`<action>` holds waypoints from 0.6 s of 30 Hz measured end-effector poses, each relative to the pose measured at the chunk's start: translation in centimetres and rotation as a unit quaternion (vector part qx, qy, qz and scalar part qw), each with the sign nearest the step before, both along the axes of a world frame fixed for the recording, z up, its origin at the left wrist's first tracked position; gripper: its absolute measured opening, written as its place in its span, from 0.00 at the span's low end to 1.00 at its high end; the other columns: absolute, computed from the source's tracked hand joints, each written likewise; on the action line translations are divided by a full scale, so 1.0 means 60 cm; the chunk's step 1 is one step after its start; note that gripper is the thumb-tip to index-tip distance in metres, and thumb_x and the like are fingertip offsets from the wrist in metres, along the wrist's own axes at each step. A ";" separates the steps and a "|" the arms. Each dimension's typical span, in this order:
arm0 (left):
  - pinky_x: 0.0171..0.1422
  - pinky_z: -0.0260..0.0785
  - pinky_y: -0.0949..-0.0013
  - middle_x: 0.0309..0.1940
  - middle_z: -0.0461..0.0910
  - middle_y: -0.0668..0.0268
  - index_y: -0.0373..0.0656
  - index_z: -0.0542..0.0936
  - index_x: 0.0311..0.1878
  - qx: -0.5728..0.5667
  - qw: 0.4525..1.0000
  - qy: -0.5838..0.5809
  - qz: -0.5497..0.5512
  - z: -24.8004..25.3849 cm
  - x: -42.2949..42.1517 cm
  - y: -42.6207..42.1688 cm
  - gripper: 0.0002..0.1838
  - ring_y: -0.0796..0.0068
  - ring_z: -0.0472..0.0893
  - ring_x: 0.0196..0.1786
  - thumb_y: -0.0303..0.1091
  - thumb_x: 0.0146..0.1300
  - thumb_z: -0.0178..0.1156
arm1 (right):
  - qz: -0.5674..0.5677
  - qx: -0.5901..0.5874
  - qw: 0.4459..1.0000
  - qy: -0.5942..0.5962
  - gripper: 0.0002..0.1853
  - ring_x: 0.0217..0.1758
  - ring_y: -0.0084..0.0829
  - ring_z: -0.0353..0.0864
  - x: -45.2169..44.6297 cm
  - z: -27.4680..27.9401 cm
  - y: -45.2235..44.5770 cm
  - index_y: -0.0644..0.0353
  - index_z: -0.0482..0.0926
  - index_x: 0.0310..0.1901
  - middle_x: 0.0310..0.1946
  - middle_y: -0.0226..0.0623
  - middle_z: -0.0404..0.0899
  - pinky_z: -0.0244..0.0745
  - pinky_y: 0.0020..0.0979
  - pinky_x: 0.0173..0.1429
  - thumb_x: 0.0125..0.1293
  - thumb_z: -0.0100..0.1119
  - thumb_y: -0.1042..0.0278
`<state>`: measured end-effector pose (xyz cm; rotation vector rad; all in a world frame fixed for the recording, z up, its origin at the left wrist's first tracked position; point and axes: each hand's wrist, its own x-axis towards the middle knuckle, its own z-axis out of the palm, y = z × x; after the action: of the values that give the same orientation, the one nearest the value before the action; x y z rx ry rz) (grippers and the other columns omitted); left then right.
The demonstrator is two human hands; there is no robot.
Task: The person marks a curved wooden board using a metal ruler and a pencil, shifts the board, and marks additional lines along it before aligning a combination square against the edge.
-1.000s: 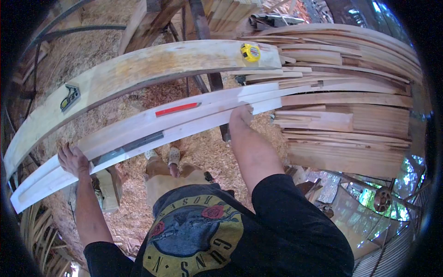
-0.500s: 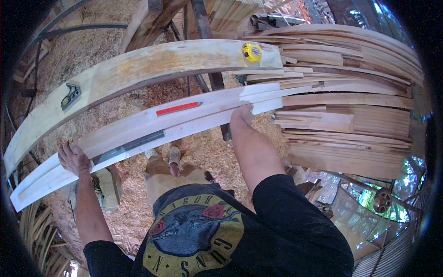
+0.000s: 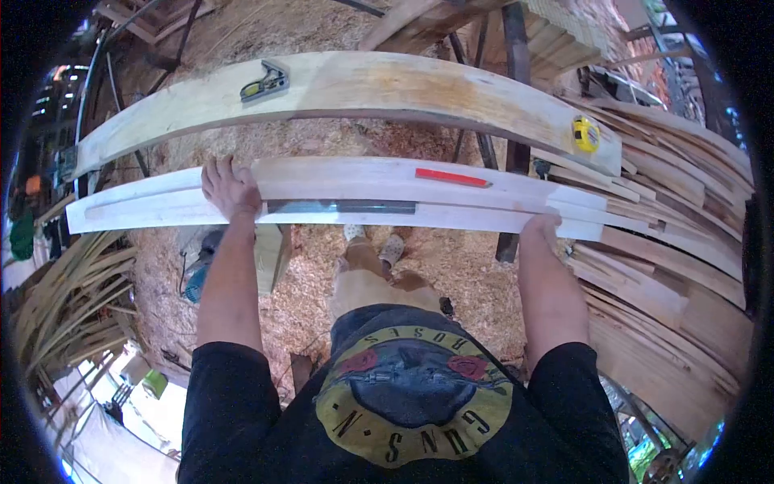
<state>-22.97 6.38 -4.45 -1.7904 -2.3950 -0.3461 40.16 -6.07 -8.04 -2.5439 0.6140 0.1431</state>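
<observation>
Two pale wooden boards lie against each other across the view, a long white board (image 3: 476,219) at the near side and a second pale board (image 3: 339,173) along its far side. My left hand (image 3: 232,189) grips across both toward the left, fingers bent over the wood. Near the right end, my right hand (image 3: 540,230) is closed on the near edge of the white board, most of its fingers hidden. A dark metal strip, like a ruler, (image 3: 375,207) lies along the boards between my hands. On the far board rests a flat red pencil (image 3: 453,177).
Beyond lies a thick curved plank (image 3: 419,85) bearing a combination square (image 3: 264,83) and a yellow tape measure (image 3: 586,134). Stacked lumber (image 3: 677,306) fills the right side. Wood strips (image 3: 64,298) pile up at left. Shavings (image 3: 459,282) cover the floor around a wooden block (image 3: 270,258).
The view has swung to the left, so the boards and tools appear further right and more level. Both hands keep their places on the boards.
</observation>
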 end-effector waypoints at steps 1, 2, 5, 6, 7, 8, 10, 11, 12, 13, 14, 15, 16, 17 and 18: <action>0.83 0.48 0.47 0.74 0.70 0.57 0.52 0.81 0.64 0.015 1.000 -0.001 -0.007 -0.002 -0.001 0.000 0.27 0.52 0.61 0.78 0.49 0.63 0.53 | 0.010 0.008 1.000 0.016 0.42 0.67 0.62 0.78 -0.014 0.021 0.003 0.83 0.75 0.61 0.59 0.68 0.79 0.65 0.50 0.77 0.70 0.39 0.41; 0.83 0.48 0.47 0.74 0.70 0.57 0.52 0.81 0.64 0.015 1.000 -0.002 -0.006 -0.005 -0.003 0.001 0.27 0.52 0.61 0.78 0.49 0.63 0.53 | 0.020 0.015 0.999 0.032 0.44 0.70 0.59 0.75 -0.025 0.046 0.009 0.84 0.74 0.62 0.62 0.67 0.77 0.62 0.47 0.80 0.71 0.35 0.41; 0.82 0.49 0.47 0.73 0.70 0.57 0.52 0.81 0.63 0.018 1.000 -0.002 -0.004 -0.005 -0.002 0.000 0.26 0.52 0.61 0.78 0.49 0.64 0.53 | 0.033 0.018 0.999 0.036 0.46 0.74 0.58 0.71 -0.038 0.050 0.013 0.86 0.71 0.64 0.66 0.68 0.74 0.57 0.44 0.83 0.71 0.30 0.40; 0.82 0.49 0.47 0.73 0.70 0.58 0.53 0.81 0.63 0.018 1.000 -0.001 -0.002 -0.004 -0.002 0.000 0.26 0.52 0.61 0.78 0.49 0.64 0.53 | 0.034 0.017 0.999 0.028 0.47 0.75 0.58 0.70 -0.043 0.055 0.016 0.87 0.71 0.65 0.67 0.68 0.73 0.56 0.44 0.83 0.71 0.30 0.39; 0.82 0.49 0.47 0.73 0.70 0.58 0.53 0.81 0.62 0.019 1.000 0.000 -0.001 -0.004 -0.001 0.000 0.26 0.51 0.61 0.78 0.49 0.64 0.53 | 0.039 0.016 0.998 0.041 0.47 0.75 0.58 0.71 -0.045 0.062 0.017 0.87 0.71 0.65 0.67 0.69 0.73 0.56 0.44 0.83 0.71 0.31 0.39; 0.82 0.49 0.47 0.73 0.70 0.58 0.53 0.81 0.62 0.019 1.000 0.001 -0.001 -0.005 -0.001 0.000 0.25 0.51 0.61 0.78 0.49 0.64 0.54 | 0.043 0.016 0.998 0.053 0.47 0.75 0.59 0.71 -0.046 0.072 0.016 0.86 0.71 0.65 0.67 0.69 0.73 0.56 0.44 0.83 0.71 0.31 0.39; 0.82 0.49 0.46 0.73 0.69 0.58 0.53 0.81 0.62 0.024 1.000 -0.003 -0.004 -0.008 -0.003 0.000 0.25 0.51 0.61 0.78 0.49 0.64 0.54 | 0.040 0.006 0.997 0.066 0.47 0.74 0.59 0.71 -0.049 0.084 0.018 0.86 0.71 0.65 0.66 0.70 0.73 0.57 0.45 0.83 0.70 0.32 0.39; 0.82 0.49 0.46 0.73 0.69 0.58 0.53 0.81 0.62 0.027 1.000 -0.004 -0.006 -0.009 -0.004 0.000 0.25 0.51 0.61 0.78 0.49 0.64 0.54 | 0.033 -0.003 0.997 0.066 0.47 0.74 0.59 0.71 -0.050 0.085 0.020 0.87 0.71 0.65 0.66 0.70 0.73 0.57 0.45 0.83 0.70 0.32 0.39; 0.82 0.49 0.46 0.73 0.69 0.58 0.53 0.81 0.62 0.029 1.000 -0.003 -0.005 -0.010 -0.004 0.000 0.25 0.51 0.61 0.78 0.49 0.64 0.54 | 0.026 -0.013 0.997 0.065 0.47 0.74 0.59 0.72 -0.050 0.085 0.021 0.87 0.71 0.65 0.66 0.70 0.73 0.57 0.46 0.83 0.70 0.32 0.39; 0.82 0.49 0.46 0.74 0.69 0.58 0.53 0.81 0.62 0.030 1.000 -0.002 -0.004 -0.010 -0.003 -0.001 0.25 0.51 0.61 0.78 0.48 0.64 0.54 | 0.023 -0.012 0.998 0.065 0.48 0.74 0.59 0.72 -0.048 0.083 0.021 0.87 0.71 0.65 0.66 0.70 0.73 0.57 0.46 0.82 0.69 0.33 0.38; 0.82 0.49 0.46 0.74 0.69 0.58 0.53 0.81 0.62 0.032 0.999 0.000 -0.004 -0.010 -0.002 -0.001 0.25 0.51 0.61 0.78 0.48 0.64 0.54 | 0.020 -0.011 0.998 0.064 0.48 0.73 0.59 0.72 -0.044 0.078 0.021 0.87 0.71 0.64 0.66 0.70 0.73 0.58 0.46 0.82 0.69 0.33 0.38; 0.82 0.49 0.46 0.74 0.69 0.58 0.53 0.81 0.62 0.031 1.000 -0.002 -0.004 -0.010 -0.002 -0.001 0.25 0.51 0.61 0.78 0.48 0.64 0.54 | 0.018 -0.010 0.998 0.064 0.48 0.73 0.59 0.72 -0.042 0.074 0.020 0.87 0.71 0.64 0.66 0.70 0.73 0.58 0.47 0.82 0.69 0.33 0.38; 0.82 0.49 0.46 0.74 0.69 0.58 0.53 0.81 0.62 0.030 1.000 -0.003 -0.004 -0.010 -0.002 -0.001 0.24 0.51 0.61 0.78 0.48 0.64 0.54 | 0.018 0.005 0.998 0.058 0.48 0.73 0.59 0.73 -0.041 0.071 0.018 0.87 0.71 0.64 0.66 0.70 0.73 0.58 0.47 0.82 0.69 0.33 0.38; 0.82 0.49 0.46 0.74 0.69 0.58 0.53 0.81 0.61 0.028 1.000 -0.004 -0.004 -0.009 -0.001 -0.001 0.24 0.52 0.61 0.78 0.48 0.64 0.54 | 0.019 0.019 0.998 0.052 0.48 0.73 0.59 0.73 -0.041 0.069 0.016 0.87 0.71 0.64 0.66 0.70 0.73 0.58 0.47 0.82 0.69 0.33 0.38; 0.82 0.49 0.46 0.73 0.70 0.58 0.53 0.81 0.61 0.032 0.999 -0.005 -0.005 -0.008 -0.001 -0.001 0.24 0.51 0.61 0.78 0.48 0.64 0.54 | 0.020 0.034 0.998 0.046 0.48 0.73 0.59 0.73 -0.043 0.070 0.016 0.87 0.72 0.64 0.66 0.70 0.74 0.58 0.47 0.82 0.69 0.33 0.38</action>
<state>-23.04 6.33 -4.94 -1.7790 -2.3547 -0.4279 37.61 -5.13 -3.81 -2.4951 0.5837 0.2917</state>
